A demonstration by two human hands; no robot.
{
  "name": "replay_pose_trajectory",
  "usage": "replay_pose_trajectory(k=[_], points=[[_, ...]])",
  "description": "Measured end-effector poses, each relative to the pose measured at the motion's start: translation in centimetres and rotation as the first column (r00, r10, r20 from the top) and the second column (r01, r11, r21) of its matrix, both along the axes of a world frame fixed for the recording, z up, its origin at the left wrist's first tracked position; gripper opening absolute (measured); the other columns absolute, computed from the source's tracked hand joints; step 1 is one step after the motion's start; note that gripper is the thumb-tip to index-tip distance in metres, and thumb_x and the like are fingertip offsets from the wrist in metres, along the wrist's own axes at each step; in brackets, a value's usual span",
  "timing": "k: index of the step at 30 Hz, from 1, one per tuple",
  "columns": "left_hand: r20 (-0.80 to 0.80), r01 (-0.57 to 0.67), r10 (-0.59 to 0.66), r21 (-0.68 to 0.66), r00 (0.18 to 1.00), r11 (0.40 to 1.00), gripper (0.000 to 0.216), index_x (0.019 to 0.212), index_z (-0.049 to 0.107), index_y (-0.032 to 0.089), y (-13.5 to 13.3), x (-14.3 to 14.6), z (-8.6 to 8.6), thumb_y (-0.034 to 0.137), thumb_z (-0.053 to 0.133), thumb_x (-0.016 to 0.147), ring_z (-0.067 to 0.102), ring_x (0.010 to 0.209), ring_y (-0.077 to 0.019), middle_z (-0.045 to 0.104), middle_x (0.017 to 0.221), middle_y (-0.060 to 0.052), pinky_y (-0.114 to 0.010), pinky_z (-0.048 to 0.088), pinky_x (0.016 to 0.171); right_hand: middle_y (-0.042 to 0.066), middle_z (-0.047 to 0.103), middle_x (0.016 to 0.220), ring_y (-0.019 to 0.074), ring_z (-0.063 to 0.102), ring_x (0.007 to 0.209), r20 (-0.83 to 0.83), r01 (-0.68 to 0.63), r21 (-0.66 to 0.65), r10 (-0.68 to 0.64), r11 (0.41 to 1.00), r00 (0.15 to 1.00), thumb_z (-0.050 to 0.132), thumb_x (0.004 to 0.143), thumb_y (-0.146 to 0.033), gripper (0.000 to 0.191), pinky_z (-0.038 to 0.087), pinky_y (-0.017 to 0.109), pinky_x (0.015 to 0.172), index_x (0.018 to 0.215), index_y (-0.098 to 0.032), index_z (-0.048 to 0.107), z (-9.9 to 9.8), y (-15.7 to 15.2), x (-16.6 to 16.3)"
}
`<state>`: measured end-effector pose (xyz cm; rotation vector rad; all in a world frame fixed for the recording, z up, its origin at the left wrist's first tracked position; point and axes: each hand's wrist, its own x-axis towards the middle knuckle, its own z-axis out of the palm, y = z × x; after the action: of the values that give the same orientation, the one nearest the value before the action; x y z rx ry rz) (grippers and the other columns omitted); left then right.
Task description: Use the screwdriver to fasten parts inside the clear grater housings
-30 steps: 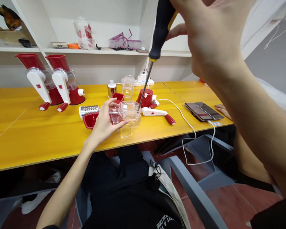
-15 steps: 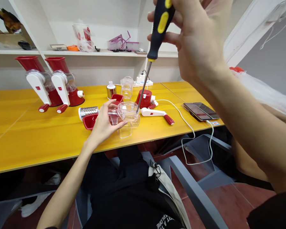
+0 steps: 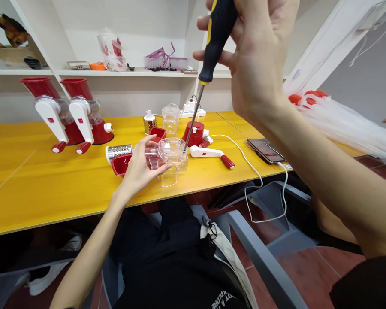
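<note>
My right hand (image 3: 254,56) grips the black and yellow handle of a screwdriver (image 3: 216,40), held steeply with its shaft pointing down. The tip meets the right side of a clear plastic grater housing (image 3: 172,148); whether it sits in a screw is too small to tell. Fingers and thumb of my left hand (image 3: 143,165) are closed around the housing's left side, holding it on the table. Beside that hand lie a red hopper (image 3: 120,164) and a metal grating drum (image 3: 119,151). A white crank with a red grip (image 3: 212,153) lies right of the housing.
Two assembled red-and-white rotary graters (image 3: 83,111) stand at the left of the yellow table (image 3: 58,184). Behind the housing are a red base (image 3: 196,133), another clear housing (image 3: 171,118) and a drum (image 3: 149,123). A phone (image 3: 266,150) with a white cable lies right.
My right hand has turned around the screwdriver handle and shifted slightly left, and the handle's yellow patches have rotated. My left hand and the clear housing stay almost where they were.
</note>
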<state>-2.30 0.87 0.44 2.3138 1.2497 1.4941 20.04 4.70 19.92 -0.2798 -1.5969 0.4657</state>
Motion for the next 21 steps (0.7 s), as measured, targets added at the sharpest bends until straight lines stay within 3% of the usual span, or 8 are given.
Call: replay_pose_trajectory(k=[2, 4, 6, 8, 10, 14, 16, 21], points=[[0.004, 0.001, -0.001, -0.008, 1.0, 1.0, 0.083, 0.145, 0.041, 0.03, 0.0, 0.0, 0.0, 0.04, 0.088, 0.077, 0.065, 0.111, -0.0249, 0.062, 0.126, -0.007, -0.046, 0.056, 0.1, -0.007, 0.056, 0.077, 0.0099, 0.071, 0.085, 0.028, 0.058, 0.052, -0.06, 0.997, 0.998, 0.078, 0.076, -0.058, 0.049, 0.064, 0.019, 0.065, 0.1, -0.027, 0.049, -0.1, 0.4, 0.0], [0.005, -0.001, 0.001, -0.014, 1.0, 1.0, 0.084, 0.146, 0.041, 0.03, 0.0, 0.0, 0.0, 0.04, 0.088, 0.077, 0.065, 0.112, -0.0249, 0.062, 0.126, -0.007, -0.046, 0.056, 0.101, -0.007, 0.054, 0.074, 0.0092, 0.069, 0.08, 0.032, 0.087, 0.101, -0.091, 0.991, 0.995, 0.08, 0.072, -0.062, 0.054, 0.063, 0.018, 0.062, 0.096, -0.025, 0.049, -0.2, 0.8, -0.1], [0.005, 0.0, 0.0, -0.017, 1.0, 1.0, 0.084, 0.146, 0.041, 0.031, 0.0, 0.0, 0.0, 0.04, 0.088, 0.077, 0.065, 0.112, -0.0249, 0.062, 0.126, -0.007, -0.046, 0.055, 0.101, -0.004, 0.059, 0.081, 0.0117, 0.072, 0.086, 0.016, 0.04, 0.085, -0.042, 0.996, 0.999, 0.071, 0.085, -0.056, 0.042, 0.064, 0.02, 0.063, 0.098, -0.024, 0.047, -0.3, 1.0, -0.2], [0.005, 0.002, -0.002, -0.017, 1.0, 1.0, 0.084, 0.146, 0.041, 0.031, 0.0, 0.0, 0.0, 0.04, 0.088, 0.077, 0.065, 0.112, -0.025, 0.062, 0.126, -0.007, -0.046, 0.055, 0.101, -0.002, 0.065, 0.094, 0.0123, 0.074, 0.094, -0.005, -0.025, 0.008, 0.025, 1.0, 1.0, 0.051, 0.099, -0.041, 0.019, 0.065, 0.02, 0.066, 0.104, -0.024, 0.044, -0.3, 0.9, -0.4], [0.004, 0.004, -0.004, -0.016, 1.0, 1.0, 0.083, 0.146, 0.041, 0.031, 0.0, 0.0, 0.0, 0.04, 0.088, 0.078, 0.065, 0.111, -0.025, 0.062, 0.126, -0.007, -0.046, 0.056, 0.101, -0.001, 0.066, 0.099, 0.0119, 0.074, 0.094, -0.004, -0.019, -0.066, 0.018, 0.998, 1.0, 0.04, 0.101, -0.029, 0.01, 0.064, 0.021, 0.064, 0.109, -0.025, 0.042, -0.3, 0.4, -0.6], [0.0, 0.0, 0.0, -0.003, 1.0, 1.0, 0.083, 0.145, 0.041, 0.031, -0.1, 0.0, 0.1, 0.041, 0.088, 0.078, 0.065, 0.111, -0.0249, 0.062, 0.125, -0.007, -0.046, 0.056, 0.1, -0.002, 0.062, 0.087, 0.0141, 0.073, 0.089, 0.054, 0.099, -0.066, -0.095, 0.993, 0.994, 0.056, 0.093, -0.027, 0.02, 0.06, 0.02, 0.053, 0.107, -0.025, 0.041, -0.2, -1.0, -0.9], [-0.005, -0.001, 0.001, -0.001, 1.0, 1.0, 0.083, 0.145, 0.041, 0.031, -0.1, 0.0, 0.1, 0.042, 0.088, 0.078, 0.065, 0.111, -0.0249, 0.062, 0.125, -0.007, -0.045, 0.056, 0.1, -0.001, 0.063, 0.089, 0.0154, 0.073, 0.091, 0.059, 0.102, -0.062, -0.098, 0.993, 0.993, 0.056, 0.093, -0.027, 0.02, 0.061, 0.021, 0.052, 0.106, -0.024, 0.041, -0.2, -1.1, -0.8], [-0.003, -0.001, 0.001, -0.001, 1.0, 1.0, 0.083, 0.145, 0.041, 0.031, -0.1, 0.0, 0.1, 0.04, 0.088, 0.078, 0.065, 0.112, -0.0251, 0.062, 0.126, -0.007, -0.046, 0.055, 0.101, -0.001, 0.065, 0.094, 0.0132, 0.071, 0.081, 0.027, 0.154, -0.025, -0.153, 0.988, 0.988, 0.052, 0.095, -0.03, 0.034, 0.057, 0.022, 0.048, 0.125, -0.03, 0.038, -0.5, 0.9, -0.1]])
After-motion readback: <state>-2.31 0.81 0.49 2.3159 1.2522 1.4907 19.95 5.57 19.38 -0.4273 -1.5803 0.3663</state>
